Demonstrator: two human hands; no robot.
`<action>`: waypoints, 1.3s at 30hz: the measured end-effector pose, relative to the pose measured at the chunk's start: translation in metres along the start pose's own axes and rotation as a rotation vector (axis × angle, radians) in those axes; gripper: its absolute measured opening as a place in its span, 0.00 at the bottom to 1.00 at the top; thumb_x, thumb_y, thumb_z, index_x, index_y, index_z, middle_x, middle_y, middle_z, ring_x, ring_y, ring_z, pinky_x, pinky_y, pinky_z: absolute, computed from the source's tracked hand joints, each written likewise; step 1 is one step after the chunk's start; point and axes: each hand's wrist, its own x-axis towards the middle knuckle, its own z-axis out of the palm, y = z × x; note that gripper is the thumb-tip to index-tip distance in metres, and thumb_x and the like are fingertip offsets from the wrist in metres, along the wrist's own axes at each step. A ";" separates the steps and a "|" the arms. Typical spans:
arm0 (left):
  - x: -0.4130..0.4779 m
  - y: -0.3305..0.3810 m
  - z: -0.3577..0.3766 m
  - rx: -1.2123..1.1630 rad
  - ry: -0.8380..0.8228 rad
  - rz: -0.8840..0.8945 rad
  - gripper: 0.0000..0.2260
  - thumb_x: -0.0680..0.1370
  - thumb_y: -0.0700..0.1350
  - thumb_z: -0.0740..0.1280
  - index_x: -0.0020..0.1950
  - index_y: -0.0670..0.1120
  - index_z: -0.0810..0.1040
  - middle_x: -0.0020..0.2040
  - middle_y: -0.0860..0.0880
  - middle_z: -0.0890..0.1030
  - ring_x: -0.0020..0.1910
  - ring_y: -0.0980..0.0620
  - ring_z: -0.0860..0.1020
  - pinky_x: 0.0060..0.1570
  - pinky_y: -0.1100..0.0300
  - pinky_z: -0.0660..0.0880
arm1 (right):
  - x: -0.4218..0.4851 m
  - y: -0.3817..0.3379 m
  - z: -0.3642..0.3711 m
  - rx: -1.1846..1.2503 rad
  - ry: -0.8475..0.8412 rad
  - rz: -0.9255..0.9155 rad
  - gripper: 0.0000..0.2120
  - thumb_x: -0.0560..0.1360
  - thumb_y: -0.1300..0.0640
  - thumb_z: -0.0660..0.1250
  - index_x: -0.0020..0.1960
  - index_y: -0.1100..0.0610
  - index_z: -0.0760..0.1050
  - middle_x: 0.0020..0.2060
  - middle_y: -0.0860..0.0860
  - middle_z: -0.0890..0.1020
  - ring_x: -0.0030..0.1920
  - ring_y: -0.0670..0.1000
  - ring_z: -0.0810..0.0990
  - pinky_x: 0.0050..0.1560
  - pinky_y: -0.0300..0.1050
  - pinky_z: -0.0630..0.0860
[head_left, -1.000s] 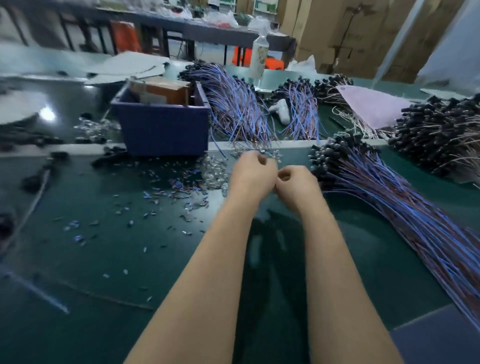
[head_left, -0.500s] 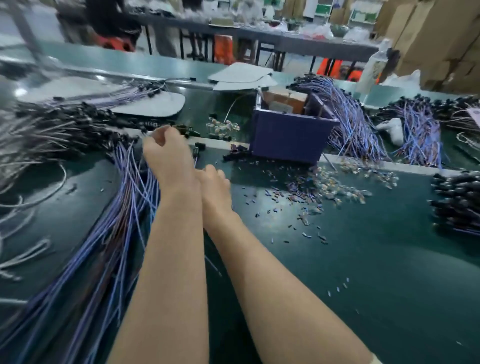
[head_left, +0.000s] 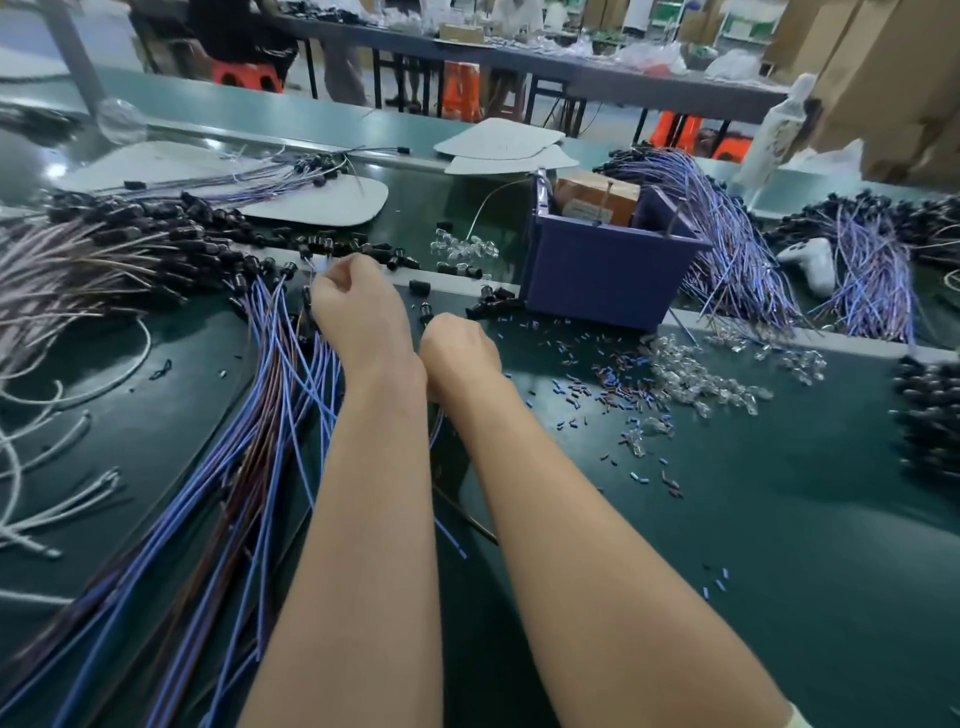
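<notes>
While our left hand (head_left: 358, 312) sits curled at the top of the long pile of blue and brown wires with black caps (head_left: 270, 395), we should go slow. Its thumb and first finger press together and seem to pinch the tip of one thin blue wire (head_left: 315, 269), just beside the black caps. Our right hand (head_left: 460, 353) is close beside it, a bit nearer to us. It is curled too, but its fingers are tucked under, so we cannot tell if it has hold of anything.

We think the job now is to lay this wire in with the pile. To do it well, we should put its tip even with the other black caps. Then we should let the long part lie straight along the pile, not across it. A firm pinch is good until the wire is flat on the dark green table (head_left: 779, 519). The right hand can guide the tail so it does not loop.

Our arms lie right next to the pile, so we should lift them, not drag them. We should also stay away from the tiny blue and brown tube bits (head_left: 587, 374) by the purple plastic box (head_left: 597, 275).
</notes>
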 end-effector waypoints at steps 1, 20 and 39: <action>-0.001 -0.003 0.000 0.008 0.006 0.001 0.05 0.79 0.39 0.58 0.45 0.47 0.69 0.38 0.52 0.69 0.35 0.57 0.67 0.37 0.65 0.66 | 0.001 0.002 0.000 0.006 -0.001 0.000 0.08 0.74 0.65 0.61 0.37 0.60 0.65 0.44 0.56 0.75 0.43 0.57 0.72 0.42 0.44 0.67; -0.099 -0.054 0.074 0.736 -1.104 0.221 0.12 0.82 0.42 0.58 0.48 0.40 0.79 0.32 0.51 0.75 0.22 0.62 0.69 0.26 0.69 0.67 | -0.052 0.171 -0.081 1.587 0.650 -0.085 0.07 0.78 0.57 0.65 0.42 0.56 0.79 0.35 0.47 0.81 0.36 0.46 0.74 0.40 0.40 0.71; -0.094 -0.099 0.065 0.818 -0.892 0.456 0.06 0.79 0.41 0.63 0.50 0.44 0.80 0.40 0.51 0.80 0.43 0.50 0.77 0.48 0.59 0.72 | -0.042 0.197 -0.057 1.180 0.656 -0.105 0.11 0.78 0.62 0.64 0.37 0.59 0.75 0.28 0.49 0.78 0.26 0.42 0.74 0.31 0.34 0.74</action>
